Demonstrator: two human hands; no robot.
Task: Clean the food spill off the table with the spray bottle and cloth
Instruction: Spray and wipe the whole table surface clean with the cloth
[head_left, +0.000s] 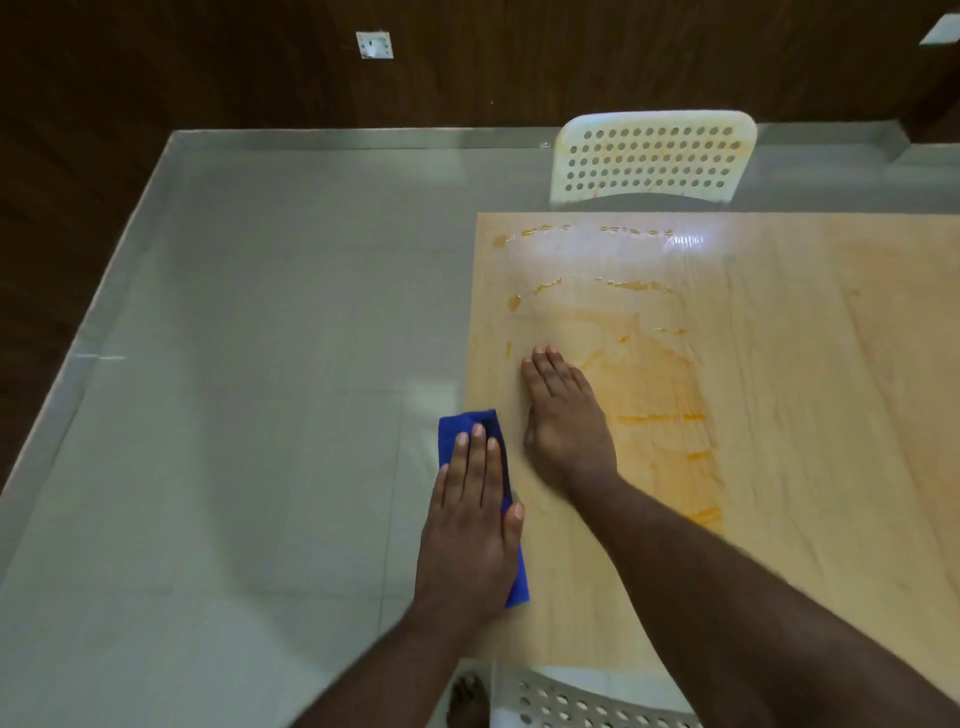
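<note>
Home dining room: table (779, 364), perforated chair (652, 156)

Two hands (470, 525), one cloth (470, 423), perhaps two chairs (652, 156).

You see a pale tan table (779, 364) with faint wood grain running away from you. Across it lies an orange-yellow spill (660, 395): a thin washed-out smear in broad streaks, with darker amber dashes and droplets along its far edges and a bright white glare near the top. Your cloth (491, 431) is deep royal blue, plain, no print. The chair (652, 156) beyond the table is cream white, its back dotted with neat rows of round holes and tinged faintly yellow; a second white perforated one sits at the near edge. The floor (260, 364) is light grey tile with thin seams. The wall (208, 67) is dark brown wood grain.
</note>
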